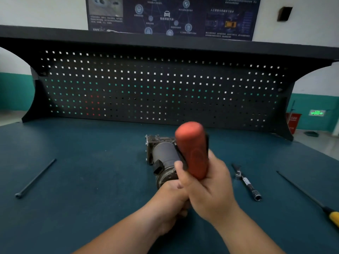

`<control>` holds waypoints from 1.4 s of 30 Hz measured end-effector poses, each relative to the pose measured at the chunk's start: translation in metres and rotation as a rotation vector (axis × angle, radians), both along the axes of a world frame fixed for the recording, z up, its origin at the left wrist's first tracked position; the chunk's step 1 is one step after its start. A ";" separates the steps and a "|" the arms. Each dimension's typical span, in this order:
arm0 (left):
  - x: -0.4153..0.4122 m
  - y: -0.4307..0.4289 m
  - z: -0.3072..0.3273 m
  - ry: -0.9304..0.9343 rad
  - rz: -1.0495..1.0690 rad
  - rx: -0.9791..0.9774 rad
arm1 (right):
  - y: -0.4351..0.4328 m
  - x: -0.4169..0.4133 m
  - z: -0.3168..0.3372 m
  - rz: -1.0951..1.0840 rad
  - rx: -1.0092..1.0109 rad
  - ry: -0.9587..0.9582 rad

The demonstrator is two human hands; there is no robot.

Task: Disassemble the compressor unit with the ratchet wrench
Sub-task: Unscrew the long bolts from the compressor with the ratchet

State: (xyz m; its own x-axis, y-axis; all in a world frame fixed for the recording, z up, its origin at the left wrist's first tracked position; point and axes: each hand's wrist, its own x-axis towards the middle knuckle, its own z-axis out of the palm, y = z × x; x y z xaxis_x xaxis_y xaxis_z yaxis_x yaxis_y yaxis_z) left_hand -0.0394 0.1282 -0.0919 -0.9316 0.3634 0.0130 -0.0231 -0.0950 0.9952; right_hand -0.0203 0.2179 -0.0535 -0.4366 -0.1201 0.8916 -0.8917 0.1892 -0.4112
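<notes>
— Where's the compressor [163,154]?
— Mid-table [91,198], on its side, round end nearest you. It looks like heavy, rigid metal, possibly greasy, so steady it by the round body.
— And my hands?
— Your right hand [207,189] clasps the wrench [192,151] by its orange handle. Your left hand [170,204] is at the compressor's near end, half hidden, so I can't tell its grip. There's a long bolt [35,178] to the left and a socket bar [247,184] to the right.

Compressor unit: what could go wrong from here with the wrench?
1. The compressor unit lies on the mat with no clamp visible. Wrench torque could roll it, with only the left hand at its near end.
2. The right hand grips the ratchet wrench by its orange handle, but its socket end is hidden. If poorly seated, it may slip and knuckles could strike the housing.
</notes>
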 end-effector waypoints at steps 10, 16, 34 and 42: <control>-0.001 0.000 0.002 -0.109 -0.048 0.131 | 0.035 -0.023 0.016 0.131 -1.423 -0.754; -0.005 -0.004 -0.004 -0.077 0.023 -0.022 | 0.014 -0.013 0.015 0.069 -0.952 -0.390; -0.005 0.000 -0.002 -0.068 -0.059 0.151 | 0.033 -0.026 0.014 0.184 -1.431 -0.724; -0.003 -0.004 -0.005 0.117 -0.019 -0.026 | -0.007 0.001 -0.003 -0.018 0.075 0.010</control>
